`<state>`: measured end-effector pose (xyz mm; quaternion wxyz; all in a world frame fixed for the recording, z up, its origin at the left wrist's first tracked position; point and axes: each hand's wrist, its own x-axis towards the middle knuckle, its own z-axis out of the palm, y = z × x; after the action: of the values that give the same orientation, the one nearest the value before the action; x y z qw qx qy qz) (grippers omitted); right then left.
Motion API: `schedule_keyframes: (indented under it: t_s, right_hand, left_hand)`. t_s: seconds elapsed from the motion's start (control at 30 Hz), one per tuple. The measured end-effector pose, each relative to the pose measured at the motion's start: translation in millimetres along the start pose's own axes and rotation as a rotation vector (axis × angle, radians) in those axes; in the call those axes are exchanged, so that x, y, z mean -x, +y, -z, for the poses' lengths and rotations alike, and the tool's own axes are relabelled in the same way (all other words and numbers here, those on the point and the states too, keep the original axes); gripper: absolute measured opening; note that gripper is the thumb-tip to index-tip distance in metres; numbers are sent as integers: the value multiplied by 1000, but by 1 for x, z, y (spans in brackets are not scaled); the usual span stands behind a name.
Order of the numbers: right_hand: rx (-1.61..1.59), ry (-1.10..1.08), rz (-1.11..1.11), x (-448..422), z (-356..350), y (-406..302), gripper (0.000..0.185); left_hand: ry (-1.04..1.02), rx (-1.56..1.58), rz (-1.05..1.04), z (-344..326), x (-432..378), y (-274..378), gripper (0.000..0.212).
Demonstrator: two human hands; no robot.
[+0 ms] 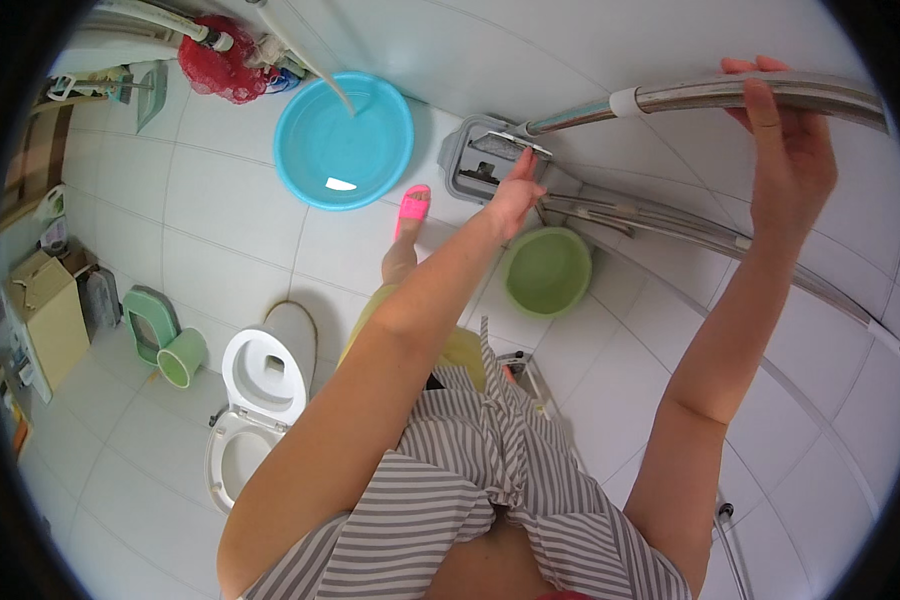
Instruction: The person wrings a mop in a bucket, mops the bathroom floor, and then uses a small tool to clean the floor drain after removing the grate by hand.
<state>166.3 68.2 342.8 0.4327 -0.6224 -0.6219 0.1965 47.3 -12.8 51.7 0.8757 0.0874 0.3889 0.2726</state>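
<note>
A flat mop with a long metal pole (pixel 690 96) stands slanted with its head (pixel 517 144) at a grey mop bucket (pixel 456 166). My right hand (pixel 784 135) is wrapped around the upper pole, the thumb on the near side. My left hand (pixel 519 193) reaches down to the mop head, with its fingertips at the edge of the white plate; whether it grips the plate is unclear. More metal poles (pixel 645 214) lean beside the bucket, just past my left hand. Below them stands a green basin (pixel 547 271).
A blue basin (pixel 343 142) with water and a pale hose in it stands left of the bucket. Further left are a white toilet (pixel 266 375), a green bucket (pixel 182 358) and a cream box (pixel 45 322). A tiled wall rises behind the poles.
</note>
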Motion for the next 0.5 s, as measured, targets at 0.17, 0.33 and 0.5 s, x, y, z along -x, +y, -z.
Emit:
schedule_keyframes:
  t_s: [0.17, 0.33, 0.5]
  right_hand:
    - [-44, 63, -7, 1, -5, 8, 26]
    - [-96, 97, -77, 49, -52, 81, 23]
    - [-44, 188, -79, 38, -25, 58, 24]
  left_hand:
    - [-10, -2, -62, 4, -7, -2, 81]
    - [106, -100, -19, 28, -4, -6, 80]
    - [206, -260, 96, 46, 25, 18, 78]
